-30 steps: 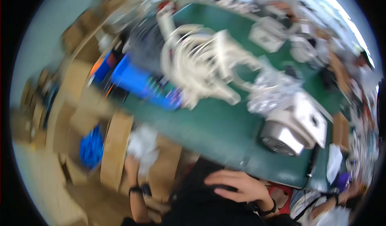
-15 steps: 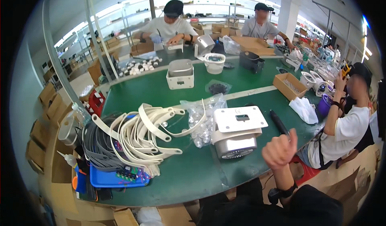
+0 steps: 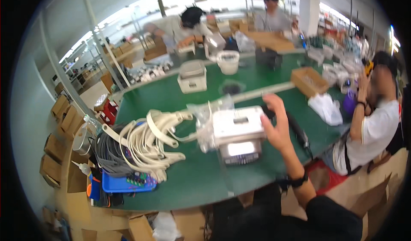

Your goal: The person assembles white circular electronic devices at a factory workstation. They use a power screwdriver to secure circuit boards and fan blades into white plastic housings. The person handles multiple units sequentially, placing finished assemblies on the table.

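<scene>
My right hand (image 3: 277, 125) is raised over the green table (image 3: 201, 181), fingers spread, at the right side of a white and silver machine (image 3: 238, 134); whether it touches the machine is unclear. Nothing is in its grasp. Crumpled clear plastic bags (image 3: 205, 119) lie against the machine's left side. Further left sits a heap of cream plastic bands (image 3: 150, 140) beside a bundle of grey bands (image 3: 109, 155). A blue tray (image 3: 124, 183) with small parts lies near the table's front left edge. My left hand is out of sight.
A black tool (image 3: 297, 129) lies right of the machine. A seated person (image 3: 372, 121) is at the right. Two people work at the far side. A white box device (image 3: 192, 76), white bucket (image 3: 227, 61), cardboard box (image 3: 308, 80) and white bag (image 3: 326, 108) stand on the table. Cartons line the left floor.
The view swung up from the floor and table edge and then steadied. My right hand rose from my lap and reached left to the machine's right side, fingers opening.
</scene>
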Demonstrator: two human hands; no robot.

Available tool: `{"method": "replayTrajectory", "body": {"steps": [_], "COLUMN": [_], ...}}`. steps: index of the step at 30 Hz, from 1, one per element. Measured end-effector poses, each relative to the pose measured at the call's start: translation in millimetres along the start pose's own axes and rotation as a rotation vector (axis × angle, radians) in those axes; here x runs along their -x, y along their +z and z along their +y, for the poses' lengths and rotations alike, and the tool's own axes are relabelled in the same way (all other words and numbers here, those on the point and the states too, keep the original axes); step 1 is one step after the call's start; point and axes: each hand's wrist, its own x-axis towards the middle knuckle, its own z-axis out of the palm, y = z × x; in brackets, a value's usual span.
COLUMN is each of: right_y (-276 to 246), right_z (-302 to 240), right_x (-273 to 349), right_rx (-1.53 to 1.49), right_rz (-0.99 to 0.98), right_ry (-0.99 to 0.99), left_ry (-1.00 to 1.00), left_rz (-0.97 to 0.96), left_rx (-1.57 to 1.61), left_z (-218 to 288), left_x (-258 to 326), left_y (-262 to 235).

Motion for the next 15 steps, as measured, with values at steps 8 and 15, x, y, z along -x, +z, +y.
{"method": "replayTrajectory", "body": {"steps": [8, 15], "right_y": [5.8, 6.5], "right_z": [23.9, 38.1], "right_x": [44.0, 58.6], "right_rx": [-0.693, -0.54], "right_rz": [-0.102, -0.131], "right_ry": [0.46, 0.514], "left_ry": [0.511, 0.921], "left_rz": [-0.579, -0.404], "left_rx": [0.28, 0.878], "left_z": [183.9, 414.6], "left_x": [150.1, 154.3], "left_y": [-180.8, -176.7]}}
